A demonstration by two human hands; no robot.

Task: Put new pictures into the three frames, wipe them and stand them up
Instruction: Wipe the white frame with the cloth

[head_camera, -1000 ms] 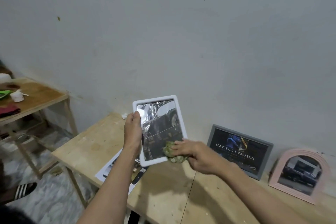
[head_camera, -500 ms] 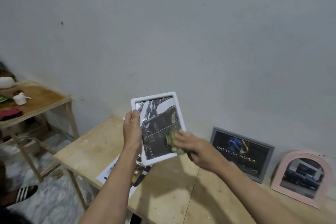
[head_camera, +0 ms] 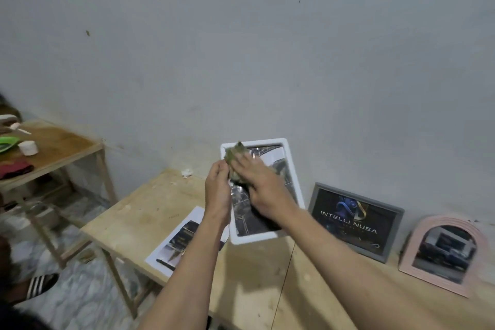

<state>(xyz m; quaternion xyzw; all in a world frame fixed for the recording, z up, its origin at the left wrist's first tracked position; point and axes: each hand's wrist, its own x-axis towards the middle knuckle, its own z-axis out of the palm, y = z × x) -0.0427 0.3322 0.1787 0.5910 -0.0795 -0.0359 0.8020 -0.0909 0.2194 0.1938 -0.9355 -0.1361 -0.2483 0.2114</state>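
My left hand (head_camera: 218, 190) grips the left edge of a white frame (head_camera: 290, 169) with a grey picture, held upright above the wooden table (head_camera: 134, 222). My right hand (head_camera: 261, 185) presses a green cloth (head_camera: 235, 154) against the frame's upper left glass. A grey frame (head_camera: 356, 221) with a dark logo picture leans on the wall at the right. Beside it stands a pink arched frame (head_camera: 444, 254) with a car picture.
A printed sheet (head_camera: 176, 241) with a dark object on it lies on the table under my left forearm. A second wooden table (head_camera: 61, 147) at the left holds a white jar (head_camera: 28, 148), a red cloth (head_camera: 16, 170) and a green item. A sandal (head_camera: 40, 285) is on the floor.
My right hand has carried the cloth from the frame's lower right up to its upper left corner. The left hand keeps its hold on the frame.
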